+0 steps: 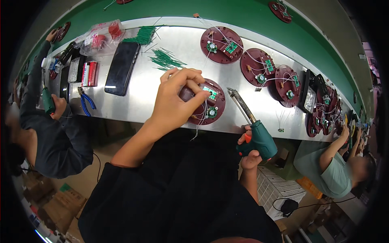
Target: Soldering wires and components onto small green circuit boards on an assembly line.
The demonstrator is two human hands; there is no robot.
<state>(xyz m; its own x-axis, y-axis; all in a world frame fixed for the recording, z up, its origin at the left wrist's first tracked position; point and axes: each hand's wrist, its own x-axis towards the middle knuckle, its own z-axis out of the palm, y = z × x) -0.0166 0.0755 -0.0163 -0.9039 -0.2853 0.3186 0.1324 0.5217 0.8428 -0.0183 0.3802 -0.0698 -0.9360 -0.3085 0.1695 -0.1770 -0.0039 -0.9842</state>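
Observation:
My left hand (174, 97) is over a round maroon disc (220, 109) at the table's front edge. Its fingers curl toward the thumb by a small green circuit board (211, 92) on the disc; anything pinched there is too small to make out. A round green part (212, 112) and thin white wires sit on the same disc. In my right hand (252, 158) is a green soldering gun (261, 139) with an orange trigger. Its metal tip points up and left, beside the disc and apart from it.
Similar wired discs (222, 44) lie behind and to the right. Green wire pieces (166, 59), a black phone (122, 69), blue pliers (86, 102) and a plastic bag (103, 38) are on the left. A loose small board (281, 130) lies right. People work at both sides.

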